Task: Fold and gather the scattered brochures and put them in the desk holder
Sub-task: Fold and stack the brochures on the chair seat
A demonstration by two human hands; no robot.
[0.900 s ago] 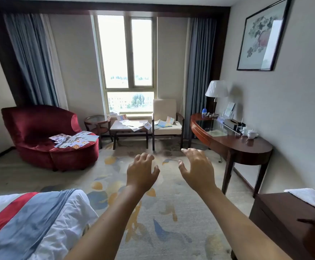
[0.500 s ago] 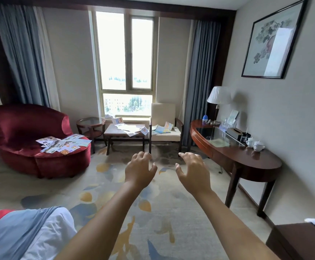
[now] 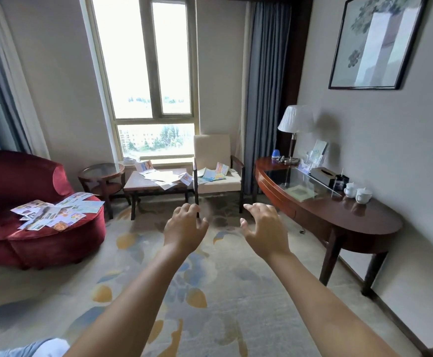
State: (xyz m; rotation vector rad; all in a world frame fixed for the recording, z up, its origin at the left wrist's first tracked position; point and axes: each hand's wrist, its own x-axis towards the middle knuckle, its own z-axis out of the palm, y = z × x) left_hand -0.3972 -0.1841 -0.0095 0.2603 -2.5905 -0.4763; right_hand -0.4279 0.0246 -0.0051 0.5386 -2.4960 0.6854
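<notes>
Both hands were out front over the carpet (image 3: 210,292), empty: left hand (image 3: 184,229) and right hand (image 3: 265,231) with fingers spread and curled, holding nothing. Brochures lay in 3 spots: red sofa (image 3: 50,212), low table (image 3: 162,176), cream chair (image 3: 214,173). Desk holder (image 3: 316,157) stood on the desk (image 3: 339,215) by the lamp (image 3: 296,119)

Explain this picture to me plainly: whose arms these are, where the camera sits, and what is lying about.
The camera is worn on a person's head, so you look out over their own bare arms. The left hand and right hand are stretched forward, fingers spread, holding nothing. Loose brochures lie in three places: on the red sofa, on the low table under the window, and on the pale chair. On the desk at the right stand a lamp, two cups and a clear holder with some leaflets.
</notes>
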